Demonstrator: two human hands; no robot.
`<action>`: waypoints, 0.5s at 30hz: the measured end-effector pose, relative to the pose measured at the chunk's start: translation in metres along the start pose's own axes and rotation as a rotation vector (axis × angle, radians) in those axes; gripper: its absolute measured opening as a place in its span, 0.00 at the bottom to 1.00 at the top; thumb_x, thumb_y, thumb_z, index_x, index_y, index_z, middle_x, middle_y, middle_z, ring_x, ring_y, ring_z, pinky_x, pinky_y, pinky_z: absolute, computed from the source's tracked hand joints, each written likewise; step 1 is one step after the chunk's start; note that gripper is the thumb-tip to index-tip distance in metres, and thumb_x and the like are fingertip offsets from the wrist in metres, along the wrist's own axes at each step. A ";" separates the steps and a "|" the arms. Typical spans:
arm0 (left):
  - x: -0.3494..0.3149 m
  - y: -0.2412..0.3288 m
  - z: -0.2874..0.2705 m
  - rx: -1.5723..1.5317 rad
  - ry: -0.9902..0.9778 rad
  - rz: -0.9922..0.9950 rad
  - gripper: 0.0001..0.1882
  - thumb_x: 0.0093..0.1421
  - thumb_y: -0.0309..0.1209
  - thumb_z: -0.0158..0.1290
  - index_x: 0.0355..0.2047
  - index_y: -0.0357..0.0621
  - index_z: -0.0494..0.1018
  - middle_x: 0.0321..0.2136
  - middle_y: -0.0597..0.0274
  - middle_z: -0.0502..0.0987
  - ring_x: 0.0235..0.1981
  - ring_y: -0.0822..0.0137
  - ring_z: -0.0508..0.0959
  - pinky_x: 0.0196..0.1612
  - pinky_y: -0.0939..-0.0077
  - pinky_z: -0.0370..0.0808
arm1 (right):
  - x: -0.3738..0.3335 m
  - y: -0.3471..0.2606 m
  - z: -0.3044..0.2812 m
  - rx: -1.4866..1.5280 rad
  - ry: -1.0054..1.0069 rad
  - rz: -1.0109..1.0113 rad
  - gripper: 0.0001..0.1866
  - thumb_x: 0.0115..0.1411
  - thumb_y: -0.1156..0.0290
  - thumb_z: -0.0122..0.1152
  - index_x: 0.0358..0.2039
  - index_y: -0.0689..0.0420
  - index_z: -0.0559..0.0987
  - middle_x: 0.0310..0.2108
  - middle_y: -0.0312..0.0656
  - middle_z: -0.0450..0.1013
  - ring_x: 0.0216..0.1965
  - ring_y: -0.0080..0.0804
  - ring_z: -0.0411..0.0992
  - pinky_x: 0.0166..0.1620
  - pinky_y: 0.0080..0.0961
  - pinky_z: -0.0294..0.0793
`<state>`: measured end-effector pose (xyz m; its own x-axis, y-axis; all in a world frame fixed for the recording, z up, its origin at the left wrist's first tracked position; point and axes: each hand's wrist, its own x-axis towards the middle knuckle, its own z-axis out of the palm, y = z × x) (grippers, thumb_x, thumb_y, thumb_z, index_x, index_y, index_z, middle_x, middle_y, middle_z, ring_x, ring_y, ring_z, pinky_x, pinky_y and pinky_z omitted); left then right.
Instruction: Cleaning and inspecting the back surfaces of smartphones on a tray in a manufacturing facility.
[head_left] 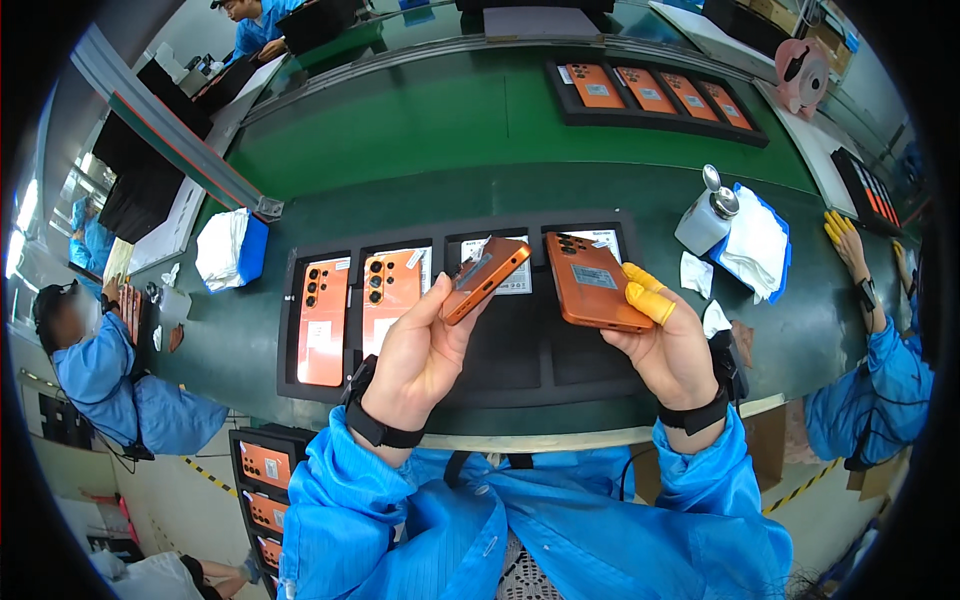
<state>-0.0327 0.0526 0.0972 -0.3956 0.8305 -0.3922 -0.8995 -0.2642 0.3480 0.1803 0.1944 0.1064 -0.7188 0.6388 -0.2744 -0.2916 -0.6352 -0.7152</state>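
In my left hand is an orange smartphone, tilted so that its bottom edge with the port faces me. My right hand, with yellow finger cots on two digits, grips another orange smartphone, its camera side and a pale label turned up. Both phones are held above a black foam tray. Two more orange phones, one at the far left and one beside it, lie back up in the tray's left compartments. Below the held phones, the two right compartments show dark foam, with white printed labels at their far ends.
A blue box of white wipes and a pump bottle stand at the right; another wipe box is at the left. Beyond, a tray of orange phones rests on the green belt. Co-workers sit on both sides.
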 end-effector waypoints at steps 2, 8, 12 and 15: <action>0.001 -0.001 0.003 -0.010 0.029 0.002 0.16 0.66 0.27 0.46 0.47 0.23 0.63 0.48 0.32 0.69 0.48 0.52 0.77 0.44 0.78 0.82 | 0.001 0.001 0.003 0.065 -0.025 -0.017 0.21 0.65 0.72 0.48 0.56 0.64 0.61 0.48 0.48 0.70 0.46 0.36 0.74 0.44 0.31 0.81; 0.000 -0.005 0.010 0.023 0.055 0.001 0.15 0.65 0.27 0.48 0.46 0.26 0.65 0.45 0.37 0.73 0.44 0.55 0.79 0.41 0.81 0.83 | 0.003 -0.002 0.003 0.125 0.003 -0.039 0.19 0.65 0.72 0.46 0.56 0.63 0.62 0.49 0.48 0.69 0.46 0.38 0.74 0.45 0.31 0.80; -0.013 0.003 0.002 0.406 0.111 0.035 0.13 0.61 0.32 0.54 0.45 0.40 0.71 0.31 0.60 0.78 0.20 0.77 0.74 0.17 0.93 0.67 | -0.003 -0.001 0.001 0.081 0.034 0.090 0.27 0.57 0.79 0.46 0.59 0.59 0.59 0.52 0.50 0.66 0.49 0.42 0.72 0.49 0.38 0.74; -0.015 -0.009 0.022 1.055 0.026 0.229 0.19 0.63 0.31 0.50 0.53 0.36 0.67 0.17 0.73 0.73 0.11 0.85 0.64 0.12 0.91 0.56 | 0.003 0.018 -0.020 0.308 -0.102 -0.021 0.32 0.51 0.80 0.46 0.60 0.59 0.59 0.54 0.49 0.66 0.53 0.41 0.68 0.56 0.34 0.68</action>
<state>-0.0144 0.0537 0.1185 -0.5491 0.8010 -0.2386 -0.1953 0.1546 0.9685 0.1859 0.1939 0.0797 -0.7657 0.6162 -0.1843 -0.4729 -0.7336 -0.4880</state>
